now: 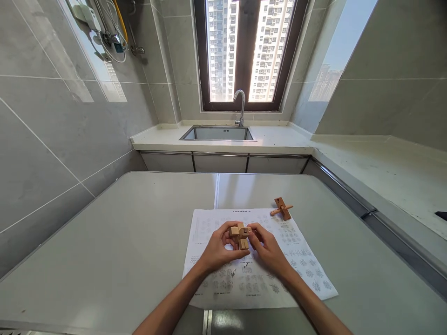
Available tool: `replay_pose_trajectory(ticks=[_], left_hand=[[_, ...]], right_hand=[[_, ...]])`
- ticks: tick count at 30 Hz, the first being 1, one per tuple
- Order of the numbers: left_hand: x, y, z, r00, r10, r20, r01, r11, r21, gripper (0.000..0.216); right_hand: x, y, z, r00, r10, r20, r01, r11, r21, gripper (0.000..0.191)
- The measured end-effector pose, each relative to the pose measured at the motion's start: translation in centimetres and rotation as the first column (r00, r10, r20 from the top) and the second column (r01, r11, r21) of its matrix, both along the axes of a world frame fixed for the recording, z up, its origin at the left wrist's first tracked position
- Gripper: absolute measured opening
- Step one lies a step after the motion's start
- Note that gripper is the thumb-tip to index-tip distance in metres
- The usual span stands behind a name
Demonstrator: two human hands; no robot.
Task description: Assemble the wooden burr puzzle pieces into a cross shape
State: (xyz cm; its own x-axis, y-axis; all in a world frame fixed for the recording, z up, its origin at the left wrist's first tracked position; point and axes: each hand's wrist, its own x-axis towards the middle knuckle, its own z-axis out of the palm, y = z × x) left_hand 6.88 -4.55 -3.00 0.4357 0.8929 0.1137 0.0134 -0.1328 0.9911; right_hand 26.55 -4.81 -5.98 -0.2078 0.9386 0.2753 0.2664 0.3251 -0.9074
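Observation:
Between my two hands is a wooden burr puzzle point(239, 235) made of several interlocked blocks, with a "2" marked on one end. My left hand point(222, 246) wraps round its left side, thumb below and fingers behind. From the right, my right hand point(266, 244) pinches the block end that bears the mark. Both hands are above a large white paper sheet point(244, 298) printed with rows of small diagrams. At the sheet's upper right corner lies a crossed pair of wooden pieces point(282, 209), one flat with a mark on it and one a thin rod.
The sheet rests on a pale glossy table point(122, 246) with a seam down its middle. Beyond it is a counter with a sink point(216, 134) and a curved faucet point(240, 107) under a window. A lower counter edge runs along the right.

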Motion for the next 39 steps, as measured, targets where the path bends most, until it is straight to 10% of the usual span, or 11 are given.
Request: replay_pose_trajectory(ticks=[10, 16, 29, 39], left_hand=[[-0.1, -0.2, 0.0, 0.979, -0.118, 0.169, 0.138, 0.984, -0.114, 0.061], [0.1, -0.6, -0.5, 0.993, -0.093, 0.072, 0.096, 0.995, -0.032, 0.060], [0.1, 1.2, -1.8, 0.972, 0.236, -0.010, -0.236, 0.971, -0.040, 0.065], [0.0, 1.4, -1.7, 0.957, 0.288, -0.039, -0.291, 0.952, -0.097, 0.041]], right_hand=[[0.0, -0.1, -1.3, 0.991, 0.085, -0.105, -0.097, 0.989, -0.114, 0.054], [-0.7, 0.0, -1.1, 0.911, 0.115, -0.396, -0.281, 0.875, -0.394, 0.060], [-0.4, 1.5, -1.5, 0.638, -0.277, -0.718, -0.374, 0.704, -0.604, 0.046], [3.0, 3.6, -2.1, 0.381, -0.304, -0.873, -0.313, 0.846, -0.431, 0.030]])
